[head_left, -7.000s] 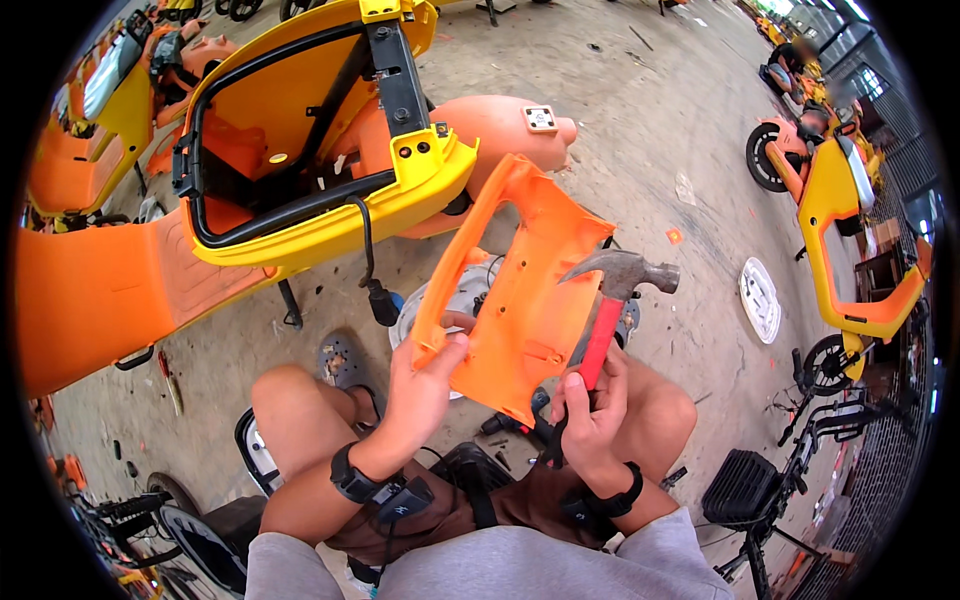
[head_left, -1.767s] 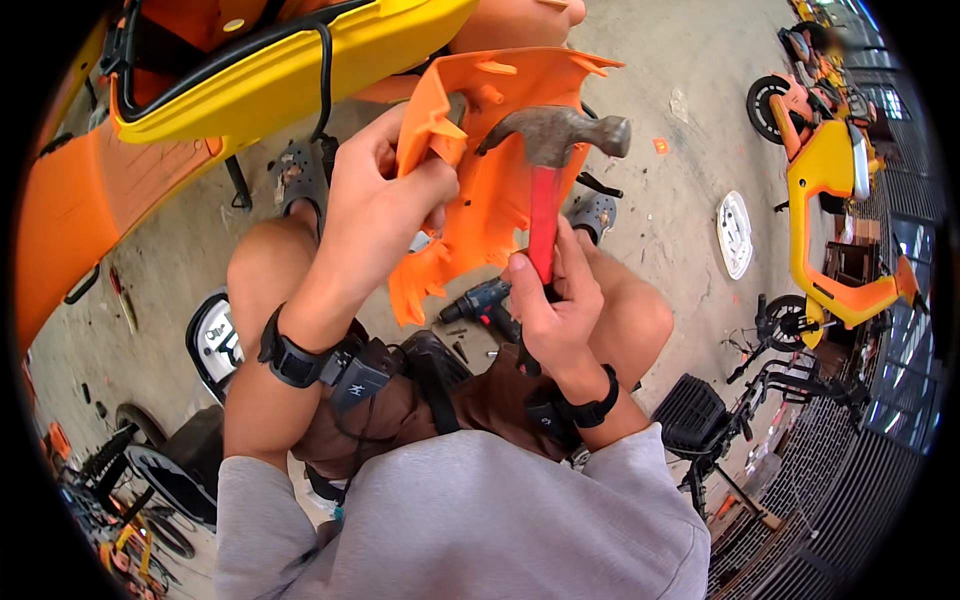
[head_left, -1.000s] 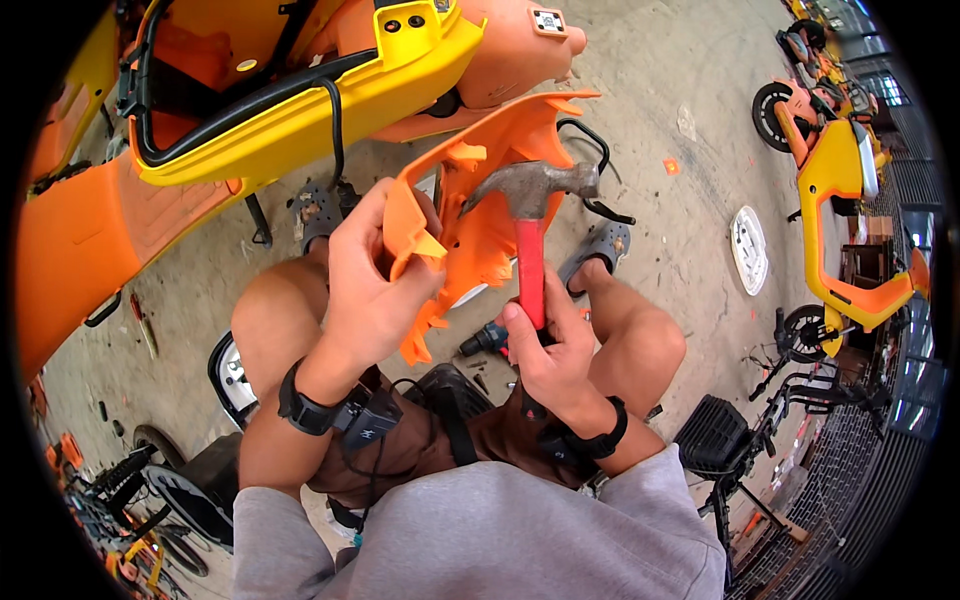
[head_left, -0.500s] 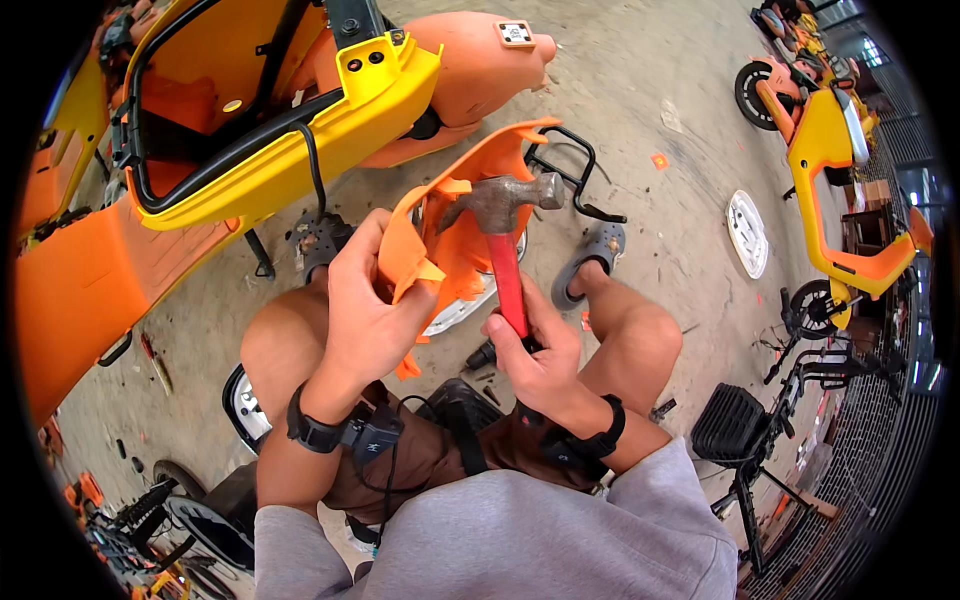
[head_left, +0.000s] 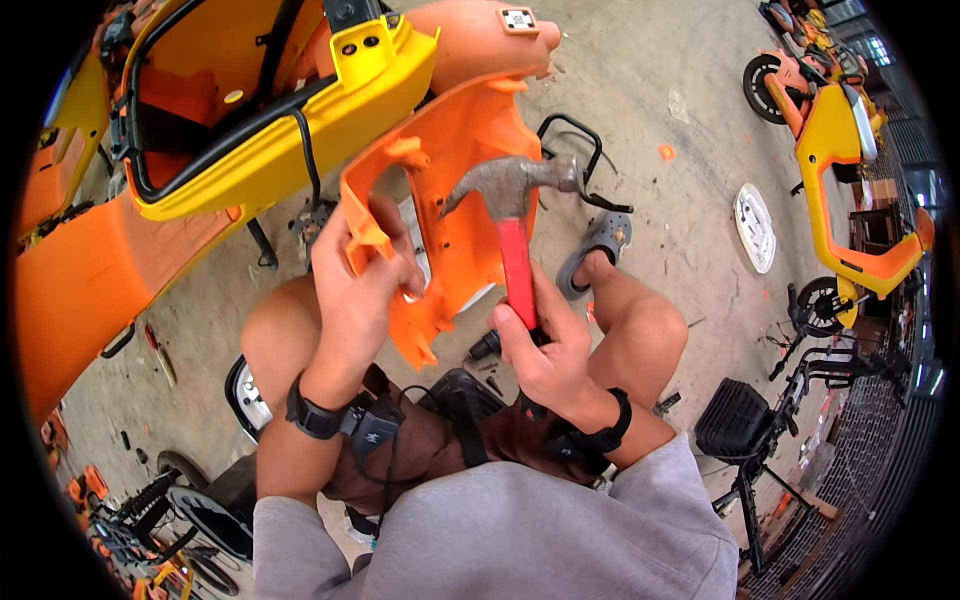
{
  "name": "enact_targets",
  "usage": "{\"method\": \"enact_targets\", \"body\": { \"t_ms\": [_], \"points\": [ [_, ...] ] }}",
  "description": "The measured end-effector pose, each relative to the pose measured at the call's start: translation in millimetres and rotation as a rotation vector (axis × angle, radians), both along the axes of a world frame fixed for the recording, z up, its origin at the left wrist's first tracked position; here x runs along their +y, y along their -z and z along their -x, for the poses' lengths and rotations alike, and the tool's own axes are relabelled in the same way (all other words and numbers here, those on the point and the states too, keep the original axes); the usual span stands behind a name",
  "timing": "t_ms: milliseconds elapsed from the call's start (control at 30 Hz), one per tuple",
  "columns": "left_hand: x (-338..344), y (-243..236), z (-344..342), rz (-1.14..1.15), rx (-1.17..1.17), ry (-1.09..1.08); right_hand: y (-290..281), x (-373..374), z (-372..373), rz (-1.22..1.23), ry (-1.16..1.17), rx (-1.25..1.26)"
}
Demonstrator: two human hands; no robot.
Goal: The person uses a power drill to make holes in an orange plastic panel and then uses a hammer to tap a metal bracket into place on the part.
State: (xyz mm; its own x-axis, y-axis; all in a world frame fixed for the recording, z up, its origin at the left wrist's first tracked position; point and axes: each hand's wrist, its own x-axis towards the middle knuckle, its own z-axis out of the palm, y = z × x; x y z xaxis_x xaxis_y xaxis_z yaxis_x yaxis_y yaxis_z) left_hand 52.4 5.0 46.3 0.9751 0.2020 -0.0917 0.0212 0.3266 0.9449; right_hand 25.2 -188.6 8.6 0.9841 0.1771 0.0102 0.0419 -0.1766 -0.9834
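Note:
My left hand (head_left: 355, 280) grips the near left edge of an orange plastic panel (head_left: 460, 245), its fingers reaching through an opening in it. The panel is tilted so its ribbed, hollow inner side shows. In my right hand (head_left: 548, 350) is a claw hammer (head_left: 515, 250) with a red handle and a worn grey steel head. The hammer head is in front of the panel's right part, claw toward the left; whether it touches the panel I cannot tell. Part of a white piece on the floor is hidden behind the panel.
A yellow and orange scooter body (head_left: 290, 150) fills the upper left, close to the panel. A black tube frame (head_left: 590, 150) lies beyond the hammer. On the right are a white oval plate (head_left: 754, 228), a yellow scooter frame (head_left: 825, 200) and a black basket (head_left: 735, 420).
The orange panel has turned, opening its inner side toward me, and its lower end has come nearer. My left hand has shifted slightly left. The hammer stays in my right hand.

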Motion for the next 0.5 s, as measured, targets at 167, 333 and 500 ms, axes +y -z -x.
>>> {"method": "enact_targets", "body": {
  "t_ms": [167,333,500],
  "points": [
    [4.1,3.1,-0.8,0.093,-0.090,-0.012,4.1,0.3,3.7,-0.042,0.010,0.019],
    [3.7,2.7,1.6,0.219,-0.133,-0.044,3.4,-1.4,5.2,-0.057,-0.008,0.036],
    [5.1,1.3,3.0,0.211,-0.136,-0.064,7.1,0.0,5.9,-0.042,0.005,0.032]
  ]
}}
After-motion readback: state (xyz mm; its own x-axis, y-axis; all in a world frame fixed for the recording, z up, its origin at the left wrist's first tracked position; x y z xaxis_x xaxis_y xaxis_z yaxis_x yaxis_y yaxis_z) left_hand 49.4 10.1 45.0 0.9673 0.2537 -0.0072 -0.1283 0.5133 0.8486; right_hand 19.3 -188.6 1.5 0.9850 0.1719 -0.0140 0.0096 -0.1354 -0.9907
